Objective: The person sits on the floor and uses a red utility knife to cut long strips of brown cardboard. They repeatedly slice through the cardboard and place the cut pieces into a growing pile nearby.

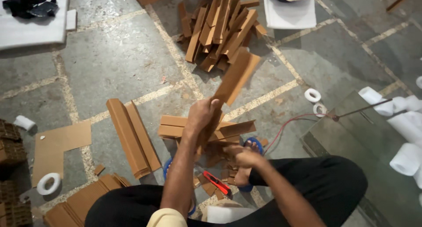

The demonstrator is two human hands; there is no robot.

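Note:
My left hand (201,116) is shut around a long brown cardboard corner strip (236,75), which tilts up and away to the right. My right hand (242,156) is low, by my foot in a blue sandal (254,144), at a small heap of folded cardboard strips (184,126). Its fingers touch the cardboard there, and I cannot see whether they grip it. A red utility knife (216,182) lies on the floor between my legs, just below my right hand.
A big pile of cardboard strips (220,29) lies ahead and a stack of angle pieces (132,137) to the left. There is flat cardboard (57,148), tape rolls (312,95) (48,183), white foam rolls (404,159), a dark slab (365,135) and a red wire (285,126).

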